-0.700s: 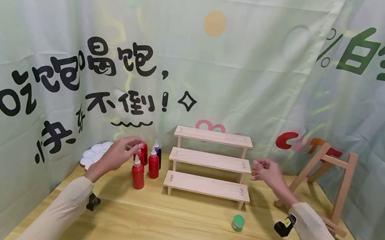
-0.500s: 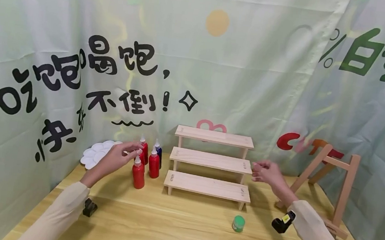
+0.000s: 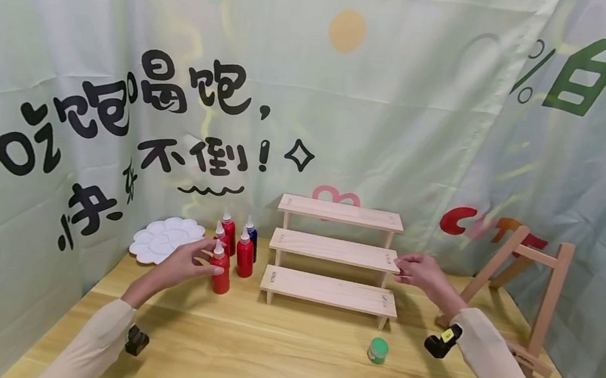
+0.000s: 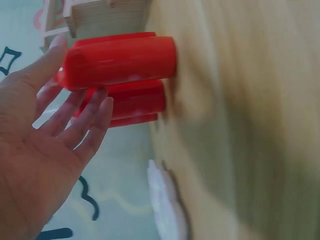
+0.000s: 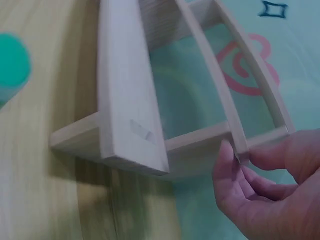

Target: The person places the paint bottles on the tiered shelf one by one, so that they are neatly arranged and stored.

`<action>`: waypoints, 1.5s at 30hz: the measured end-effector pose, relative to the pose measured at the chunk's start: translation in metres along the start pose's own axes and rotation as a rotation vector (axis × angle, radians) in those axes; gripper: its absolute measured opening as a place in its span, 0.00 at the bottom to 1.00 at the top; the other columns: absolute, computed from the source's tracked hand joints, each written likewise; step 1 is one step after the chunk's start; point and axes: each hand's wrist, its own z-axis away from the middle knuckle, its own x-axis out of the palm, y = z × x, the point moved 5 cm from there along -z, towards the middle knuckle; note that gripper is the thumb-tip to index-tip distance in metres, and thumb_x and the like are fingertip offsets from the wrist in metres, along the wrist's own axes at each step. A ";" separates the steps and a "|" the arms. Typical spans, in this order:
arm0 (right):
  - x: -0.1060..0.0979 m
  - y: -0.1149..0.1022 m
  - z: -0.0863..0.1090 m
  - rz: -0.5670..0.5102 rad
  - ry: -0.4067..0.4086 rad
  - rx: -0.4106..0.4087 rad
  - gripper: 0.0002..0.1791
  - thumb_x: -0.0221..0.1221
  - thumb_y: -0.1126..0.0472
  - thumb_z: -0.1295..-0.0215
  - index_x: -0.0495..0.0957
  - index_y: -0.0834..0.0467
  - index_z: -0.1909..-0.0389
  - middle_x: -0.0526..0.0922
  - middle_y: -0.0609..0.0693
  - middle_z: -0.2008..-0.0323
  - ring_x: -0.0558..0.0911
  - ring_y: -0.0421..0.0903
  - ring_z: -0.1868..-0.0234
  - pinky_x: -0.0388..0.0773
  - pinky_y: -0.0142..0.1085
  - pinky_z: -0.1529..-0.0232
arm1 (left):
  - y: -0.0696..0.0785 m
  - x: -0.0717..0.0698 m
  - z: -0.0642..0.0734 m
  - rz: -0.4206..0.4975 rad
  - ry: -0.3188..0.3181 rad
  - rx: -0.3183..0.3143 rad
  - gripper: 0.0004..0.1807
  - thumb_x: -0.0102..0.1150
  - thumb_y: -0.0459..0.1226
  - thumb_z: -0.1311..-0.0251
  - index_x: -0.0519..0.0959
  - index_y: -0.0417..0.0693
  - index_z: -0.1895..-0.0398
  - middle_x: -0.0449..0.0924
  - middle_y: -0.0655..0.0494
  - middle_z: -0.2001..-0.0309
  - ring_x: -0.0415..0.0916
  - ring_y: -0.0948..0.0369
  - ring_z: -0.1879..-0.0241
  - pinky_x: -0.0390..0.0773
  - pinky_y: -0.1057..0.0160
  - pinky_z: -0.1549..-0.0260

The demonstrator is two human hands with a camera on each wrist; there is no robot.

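Bare wood runs wide along the near side of the bench (image 3: pixel 260 365), interrupted by the green jar (image 3: pixel 377 350). The front red bottle (image 3: pixel 221 281) can be reached from the near side; the other bottles (image 3: pixel 244 258) crowd behind it. A narrow lane parts them from the wooden rack (image 3: pixel 331 290); the easel (image 3: pixel 549 298) hems in the right.

Right hand (image 5: pixel 270 195) at the right end of a three-tier wooden display stand (image 5: pixel 195 152), pinching the end of its middle shelf (image 5: pixel 225 102). Stand rests on a wood-grain tabletop (image 5: pixel 30 190), lowest shelf (image 5: pixel 127 60) nearest; green-lidded jar (image 5: pixel 11 65), partly out of view, on the near side, apart from it. Pale printed cloth (image 5: pixel 300 75) hangs on the far side.
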 end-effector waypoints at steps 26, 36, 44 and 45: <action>0.010 0.001 0.002 -0.137 -0.019 0.001 0.25 0.50 0.69 0.20 0.57 0.81 0.31 0.73 0.56 0.53 0.81 0.39 0.62 0.87 0.31 0.55 | -0.027 0.011 0.016 0.194 0.090 -0.079 0.28 0.72 0.39 0.35 0.77 0.37 0.36 0.82 0.38 0.41 0.83 0.43 0.43 0.86 0.56 0.46; 0.007 0.002 0.001 -0.136 -0.039 0.000 0.29 0.50 0.67 0.19 0.55 0.80 0.28 0.71 0.62 0.45 0.81 0.40 0.59 0.86 0.35 0.49 | -0.005 0.010 0.015 0.317 0.224 -0.080 0.27 0.72 0.37 0.35 0.77 0.36 0.36 0.82 0.32 0.42 0.84 0.44 0.46 0.90 0.57 0.58; 0.001 0.003 0.000 -0.147 -0.043 0.023 0.29 0.50 0.68 0.20 0.54 0.79 0.27 0.72 0.55 0.51 0.80 0.40 0.60 0.86 0.33 0.50 | 0.042 -0.008 0.001 0.278 0.247 -0.009 0.29 0.71 0.42 0.34 0.76 0.42 0.33 0.81 0.37 0.38 0.81 0.41 0.40 0.88 0.63 0.54; 0.001 0.003 0.000 -0.152 -0.042 0.024 0.28 0.50 0.68 0.20 0.55 0.78 0.28 0.72 0.55 0.51 0.80 0.40 0.60 0.86 0.33 0.50 | 0.047 -0.010 -0.001 0.276 0.240 -0.009 0.29 0.71 0.43 0.34 0.75 0.43 0.33 0.81 0.38 0.38 0.81 0.42 0.40 0.88 0.63 0.54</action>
